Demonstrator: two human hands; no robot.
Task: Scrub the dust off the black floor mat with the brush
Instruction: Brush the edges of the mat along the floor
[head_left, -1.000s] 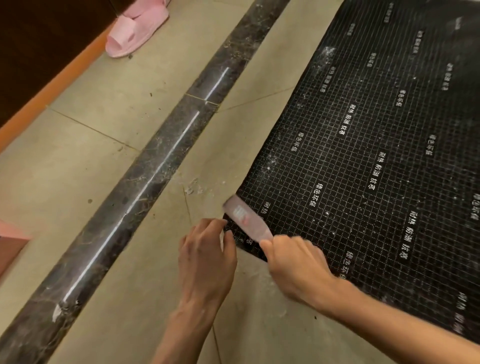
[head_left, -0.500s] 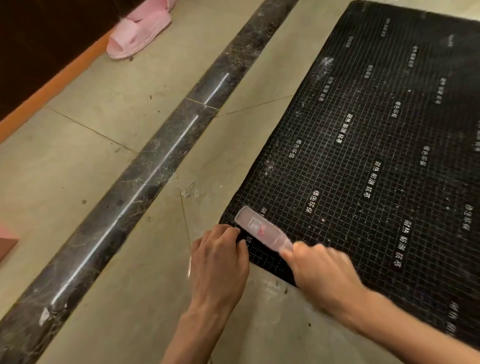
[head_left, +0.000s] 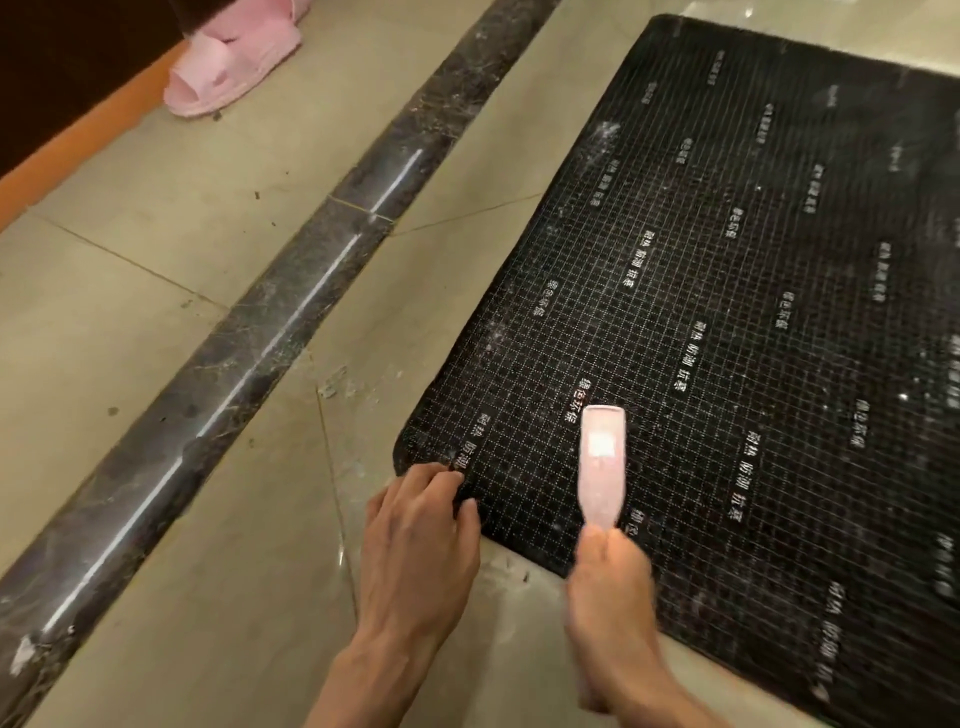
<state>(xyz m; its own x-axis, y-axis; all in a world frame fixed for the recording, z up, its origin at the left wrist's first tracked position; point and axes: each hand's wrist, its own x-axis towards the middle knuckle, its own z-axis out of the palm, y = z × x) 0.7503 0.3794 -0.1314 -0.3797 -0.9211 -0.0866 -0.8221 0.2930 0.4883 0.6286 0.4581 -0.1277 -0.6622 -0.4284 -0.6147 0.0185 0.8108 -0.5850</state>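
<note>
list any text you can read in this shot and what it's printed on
"绿色环保": white print, repeated in rows across the black floor mat, clearest just beyond the brush.
"耐热 防潮 抗寒": also white on the mat, repeated; this reading is less sure, since the characters are small and soft.
Repeats toward the far and right edges of the mat: too blurred to read.
Brush, pink slipper and floor tiles: no text visible.

A beige tiled floor (head_left: 156, 338), crossed diagonally by a dark marble strip (head_left: 249, 353), is seen carrying a black floor mat (head_left: 727, 312) with a white grid and printed characters, a pink slipper (head_left: 234, 62) at the top left, and pale dust scraps (head_left: 335, 384) beside the mat's near corner.
</note>
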